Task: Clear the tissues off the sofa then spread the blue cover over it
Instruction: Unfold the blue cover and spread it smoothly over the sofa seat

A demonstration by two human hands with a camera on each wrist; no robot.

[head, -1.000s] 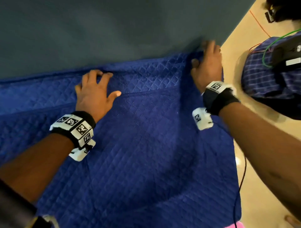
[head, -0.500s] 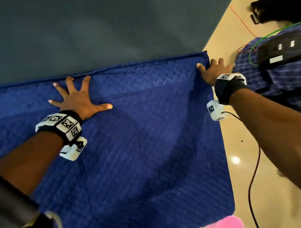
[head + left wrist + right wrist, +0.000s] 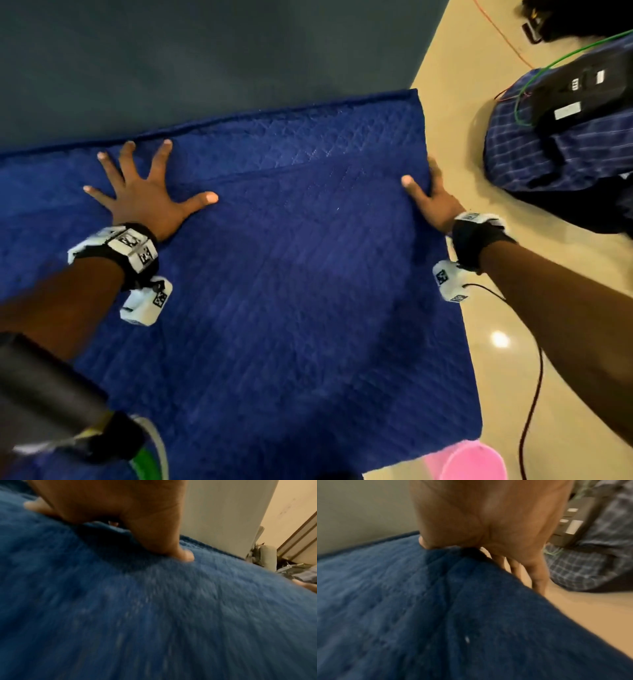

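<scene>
The blue quilted cover (image 3: 291, 291) lies spread over the sofa seat, its far edge against the dark grey-blue backrest (image 3: 205, 68). My left hand (image 3: 144, 192) lies flat on the cover near that far edge, fingers splayed wide; its thumb (image 3: 185, 555) presses into the fabric. My right hand (image 3: 431, 198) is at the cover's right side edge. The thumb lies on top and the fingers (image 3: 537, 577) reach straight down over the side. No tissues are in view. The cover (image 3: 419, 615) looks smooth, with one fold line running across it between the hands.
Beige floor lies right of the sofa. On it stands a bag under blue plaid cloth (image 3: 548, 154) with green and red cables. A dark cable (image 3: 534, 394) trails from my right wrist. A pink object (image 3: 469, 462) sits at the cover's near right corner.
My left hand went from curled fingers to a flat, splayed palm on the cover. My right hand slid from the far right corner toward me along the side edge. The cover lies flatter.
</scene>
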